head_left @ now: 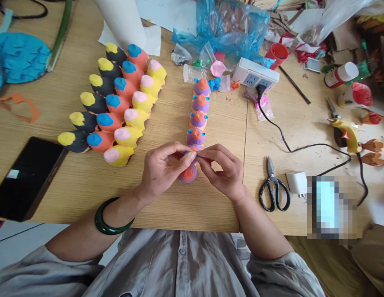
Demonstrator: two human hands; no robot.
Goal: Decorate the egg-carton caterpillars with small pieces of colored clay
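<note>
A single row of purple and orange clay-covered bumps [198, 116] runs away from me down the middle of the table, several of them carrying small blue bits on their sides. Over its near end, my left hand [165, 167] and my right hand [223, 168] meet fingertip to fingertip. Thumb and forefinger of the left hand pinch a small blue piece of modelling clay [186, 153]. The right fingertips are also pinched together; what lies between them is hidden. The nearest bump [188, 173], purple with an orange top, has no blue bits showing.
Rows of black, orange and yellow bumps with coloured tips [113, 103] stand to the left, beside a black tablet-like slab [29, 177]. Rightward lie scissors [272, 185], a white charger [296, 183], a corded power strip [255, 76] and a yellow glue gun [347, 132]. Blue plastic [223, 29] lies behind.
</note>
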